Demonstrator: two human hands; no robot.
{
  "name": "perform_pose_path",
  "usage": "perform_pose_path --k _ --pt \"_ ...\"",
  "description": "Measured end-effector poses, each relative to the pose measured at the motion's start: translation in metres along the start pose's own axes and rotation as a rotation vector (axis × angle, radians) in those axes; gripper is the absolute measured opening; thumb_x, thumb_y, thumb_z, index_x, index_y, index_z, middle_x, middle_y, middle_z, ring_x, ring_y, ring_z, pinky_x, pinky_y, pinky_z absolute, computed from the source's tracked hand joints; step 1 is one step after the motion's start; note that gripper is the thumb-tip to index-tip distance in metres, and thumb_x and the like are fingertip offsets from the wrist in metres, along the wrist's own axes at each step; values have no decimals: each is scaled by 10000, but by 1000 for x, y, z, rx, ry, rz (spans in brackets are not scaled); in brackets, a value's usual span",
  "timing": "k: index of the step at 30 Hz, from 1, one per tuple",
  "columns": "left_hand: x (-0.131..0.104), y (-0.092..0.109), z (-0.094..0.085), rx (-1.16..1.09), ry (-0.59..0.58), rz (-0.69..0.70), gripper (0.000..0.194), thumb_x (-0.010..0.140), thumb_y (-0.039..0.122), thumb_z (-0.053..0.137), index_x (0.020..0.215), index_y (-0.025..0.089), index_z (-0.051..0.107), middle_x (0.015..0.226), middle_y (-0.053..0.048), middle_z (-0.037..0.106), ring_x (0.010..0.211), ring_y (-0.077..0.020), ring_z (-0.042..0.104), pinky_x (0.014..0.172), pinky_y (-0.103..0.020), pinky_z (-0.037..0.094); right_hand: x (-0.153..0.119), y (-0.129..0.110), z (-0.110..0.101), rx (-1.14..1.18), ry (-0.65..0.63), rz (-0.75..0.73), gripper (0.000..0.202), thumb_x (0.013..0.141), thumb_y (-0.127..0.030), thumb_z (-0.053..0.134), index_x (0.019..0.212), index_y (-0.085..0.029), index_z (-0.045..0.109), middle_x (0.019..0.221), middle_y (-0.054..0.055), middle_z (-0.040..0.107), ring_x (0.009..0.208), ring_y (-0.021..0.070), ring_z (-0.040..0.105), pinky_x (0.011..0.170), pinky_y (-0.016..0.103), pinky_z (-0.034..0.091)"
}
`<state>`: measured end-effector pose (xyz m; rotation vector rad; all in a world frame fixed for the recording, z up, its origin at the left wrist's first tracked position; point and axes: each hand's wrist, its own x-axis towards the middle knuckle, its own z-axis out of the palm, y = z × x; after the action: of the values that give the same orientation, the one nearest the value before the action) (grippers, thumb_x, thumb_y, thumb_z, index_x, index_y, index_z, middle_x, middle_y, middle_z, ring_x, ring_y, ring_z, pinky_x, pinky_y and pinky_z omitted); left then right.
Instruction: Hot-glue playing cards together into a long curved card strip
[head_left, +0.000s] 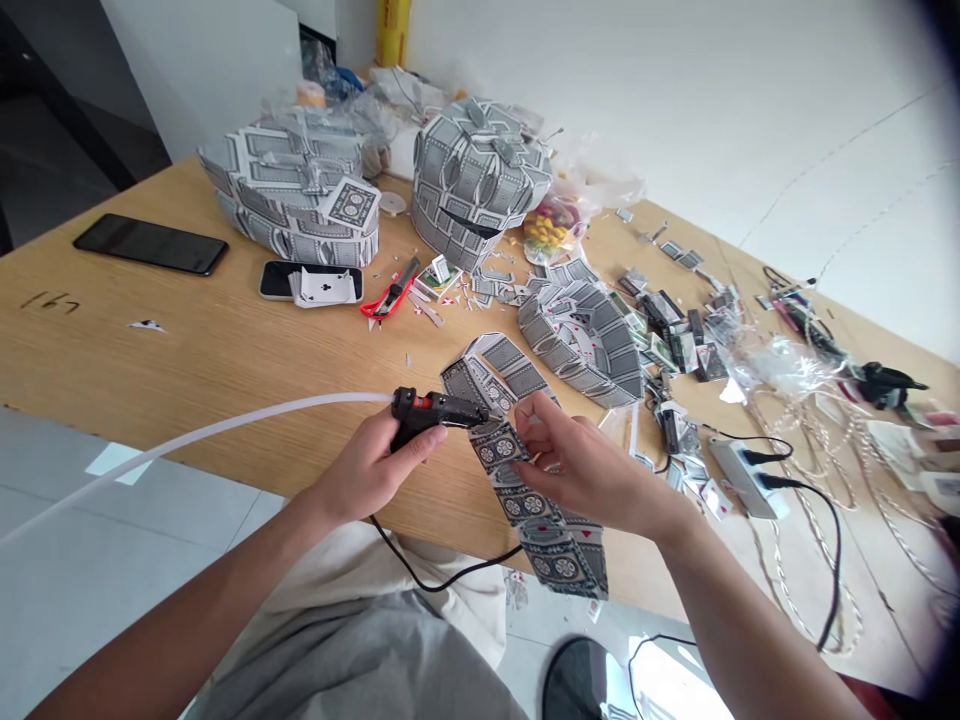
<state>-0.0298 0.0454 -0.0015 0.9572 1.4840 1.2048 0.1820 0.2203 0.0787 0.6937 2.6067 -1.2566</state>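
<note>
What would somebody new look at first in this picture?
Probably the big round shape built from playing cards, at the back of the table, with a wider card shape left of it. Next, maybe the black glue gun in the left hand, its long white stick curving away, beside a strip of cards at the right hand.

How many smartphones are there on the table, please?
2: one smartphone lies near the left end of the table, the other smartphone under some playing cards. Clutter may hide more.
</note>
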Motion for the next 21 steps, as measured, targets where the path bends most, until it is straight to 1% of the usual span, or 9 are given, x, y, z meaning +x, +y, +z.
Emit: perform_pose_path --k 5,9,15,21 --pt "2 -4 1 -16 -1 11 489 1027 642 601 828 199 546 666 39 483 574 -116 417 525 -259 323 0 -2 0 12 -5 8 298 922 -166 623 1034 -273 368 768 -71 562 663 129 436 602 260 516" --pt "2 -5 2 -15 3 19 474 1022 637 608 841 202 554 667 40 486 576 -121 424 523 -262 326 -2 -2 -2 -16 -3 3 305 922 -162 629 1028 -273 365 760 -73 559 657 129 459 601 264 494" --pt "1 0 3 2 11 -1 479 1010 641 609 799 217 535 609 50 447 558 -126 391 502 -266 296 -2 -2 -2 11 1 9 307 920 -157 627 1023 -276 363 745 -83 529 655 132 444 613 261 503" --pt "-1 2 3 15 8 -15 496 1014 627 606 744 221 511 589 49 428 538 -121 372 494 -271 282 -2 -2 -3 -30 -1 -2 313 919 -151 631 1013 -274 359 745 -88 534 641 125 460 596 264 455"
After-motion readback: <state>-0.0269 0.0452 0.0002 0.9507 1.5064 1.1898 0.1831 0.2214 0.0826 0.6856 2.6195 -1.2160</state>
